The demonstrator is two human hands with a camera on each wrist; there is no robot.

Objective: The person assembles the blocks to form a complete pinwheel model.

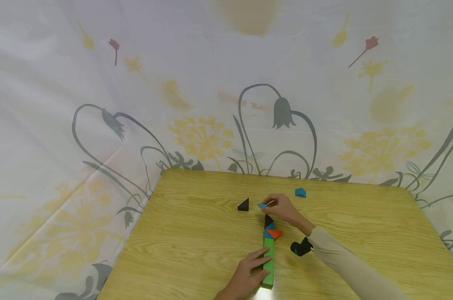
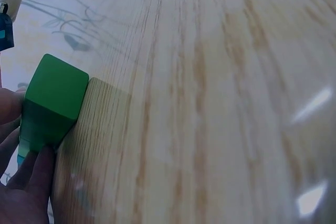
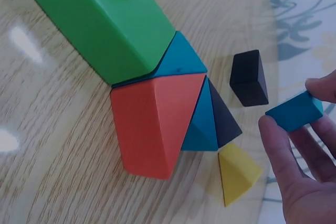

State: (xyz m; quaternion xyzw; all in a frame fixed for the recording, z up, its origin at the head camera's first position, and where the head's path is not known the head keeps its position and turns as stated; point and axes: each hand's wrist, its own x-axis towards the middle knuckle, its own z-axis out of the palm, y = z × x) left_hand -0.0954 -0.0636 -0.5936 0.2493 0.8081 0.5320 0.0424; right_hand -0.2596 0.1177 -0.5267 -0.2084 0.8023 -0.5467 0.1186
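Between the fingertips of the right hand (image 1: 283, 208) is a small blue block (image 3: 296, 112), pinched above the table. The left hand (image 1: 247, 271) rests its extended fingers on a row of green blocks (image 1: 268, 260). An end face of the green block (image 2: 58, 80) fills part of the left wrist view, fingers touching it. Against the row's far end are blue blocks (image 3: 181, 56), an orange-red block (image 3: 152, 124) and a black triangular block (image 3: 223, 114). A yellow block (image 3: 239, 174) lies beside that black one. Another black block (image 1: 243, 205) stands apart, left of the right hand.
A second loose blue block (image 1: 300, 192) lies near the back of the wooden table (image 1: 189, 233). A dark object (image 1: 301, 247) shows beside the right sleeve (image 1: 346, 258). Behind the table hangs a flower-printed sheet (image 1: 204, 83).
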